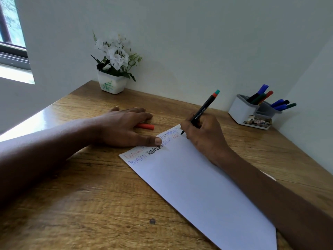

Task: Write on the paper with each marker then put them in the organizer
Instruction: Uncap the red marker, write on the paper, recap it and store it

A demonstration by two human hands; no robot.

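head view — right hand (203,134) grips marker (201,112) on paper (189,177); left hand (122,127) flat, fingers straight.

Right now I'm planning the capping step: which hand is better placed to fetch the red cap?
Left. The left hand lies flat on the table with the red cap beside its fingers, while the right hand grips the marker, tip on the paper.

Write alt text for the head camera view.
A person's right hand grips a marker, its tip on a white paper bearing coloured words. The left hand lies flat by a red cap; a white organizer holds more markers.
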